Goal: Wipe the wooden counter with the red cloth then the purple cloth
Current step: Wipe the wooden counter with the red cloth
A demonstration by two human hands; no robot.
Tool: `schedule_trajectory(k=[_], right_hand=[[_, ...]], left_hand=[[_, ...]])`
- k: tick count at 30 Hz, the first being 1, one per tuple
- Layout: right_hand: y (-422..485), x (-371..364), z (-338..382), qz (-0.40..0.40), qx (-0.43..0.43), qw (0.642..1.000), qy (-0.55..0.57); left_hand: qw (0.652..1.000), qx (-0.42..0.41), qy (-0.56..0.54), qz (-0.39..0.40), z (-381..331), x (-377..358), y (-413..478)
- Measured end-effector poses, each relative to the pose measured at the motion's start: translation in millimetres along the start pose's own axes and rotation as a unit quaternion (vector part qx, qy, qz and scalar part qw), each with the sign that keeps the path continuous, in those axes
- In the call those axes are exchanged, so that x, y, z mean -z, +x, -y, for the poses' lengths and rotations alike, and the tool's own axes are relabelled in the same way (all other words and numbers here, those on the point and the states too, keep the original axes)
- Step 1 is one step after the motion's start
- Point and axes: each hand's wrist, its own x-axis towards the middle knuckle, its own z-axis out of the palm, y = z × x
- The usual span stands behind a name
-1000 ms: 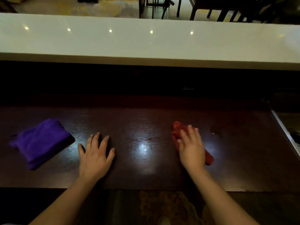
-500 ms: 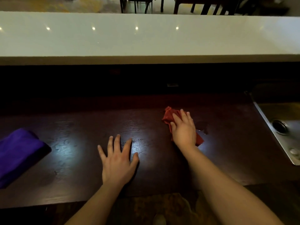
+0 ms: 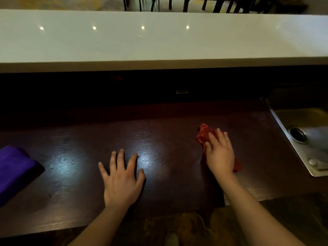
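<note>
Pressing right hand (image 3: 219, 154) flat on red cloth (image 3: 204, 134)

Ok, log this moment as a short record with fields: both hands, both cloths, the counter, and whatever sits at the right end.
left hand: flat on the wooden counter, fingers spread, holding nothing
right hand: pressing on the red cloth, fingers straight
red cloth: crumpled under the right hand, right of centre
purple cloth: at the far left, partly out of frame, no hand on it
sink: metal, at the counter's right end
stage: red cloth in use; purple cloth not yet picked up
</note>
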Motion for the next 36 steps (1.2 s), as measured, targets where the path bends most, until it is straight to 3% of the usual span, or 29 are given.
schedule_trajectory(k=[7, 9, 13, 15, 18, 22, 26, 28, 33, 36], right_hand=[[-74, -12, 20, 0.084, 0.263, 0.961, 0.019], [-62, -5, -1, 0.06, 0.235, 0.97, 0.018], [-8, 8, -38, -0.005, 0.041, 0.999, 0.004], [15, 8, -38, -0.018, -0.006, 1.0, -0.001], [29, 0, -9, 0.002, 0.028, 0.999, 0.019], [-13, -19, 32, 0.063, 0.185, 0.98, 0.047], [-39, -16, 10, 0.095, 0.269, 0.958, 0.022], [-24, -8, -16, 0.063, 0.222, 0.973, 0.02], [34, 7, -33, -0.002, 0.008, 1.0, 0.007], [33, -4, 4, 0.01, 0.042, 0.999, 0.02]], left_hand=[[1.0, -0.002, -0.007, -0.009, -2, 5, 0], [1.0, 0.002, -0.008, -0.008, -2, 5, 0], [1.0, 0.006, -0.003, -0.003, -2, 5, -1], [1.0, 0.009, -0.004, -0.002, -3, 4, -1], [1.0, 0.014, -0.006, -0.002, -3, 4, -1], [1.0, 0.012, -0.014, -0.008, -2, 4, 0], [1.0, 0.012, -0.015, -0.006, -2, 6, -1], [1.0, 0.01, -0.012, -0.003, -2, 6, 0], [1.0, 0.012, -0.01, -0.003, -2, 4, 0], [1.0, 0.011, -0.005, -0.005, -1, 4, 1]])
